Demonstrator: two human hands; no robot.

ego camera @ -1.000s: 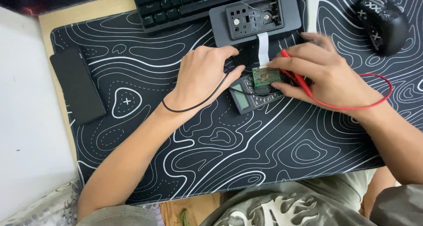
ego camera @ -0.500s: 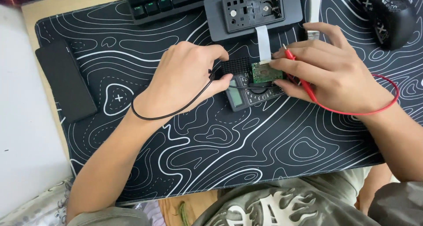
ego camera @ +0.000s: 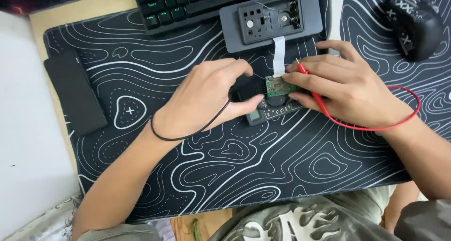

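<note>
A small opened device (ego camera: 271,107) with a green circuit board (ego camera: 277,86) and a little display lies on the black desk mat (ego camera: 263,166). A white ribbon cable (ego camera: 279,54) joins the board to a grey back cover (ego camera: 270,18) behind it. My left hand (ego camera: 206,98) rests on the device's left side, thumb on its edge, with a black wire (ego camera: 188,135) running from under the fingers. My right hand (ego camera: 343,86) holds a red probe (ego camera: 312,84) near the board's right edge; its red lead (ego camera: 399,114) loops around my wrist.
A dark keyboard (ego camera: 197,1) lies along the mat's far edge. A black mouse (ego camera: 413,22) sits at the far right. A flat black rectangular slab (ego camera: 75,93) lies at the mat's left edge, beside a white surface (ego camera: 28,128). My knees show at the bottom.
The view has shifted slightly. My left hand's fingers have arched and moved closer onto the device. My right hand stays on the red probe at the board.
</note>
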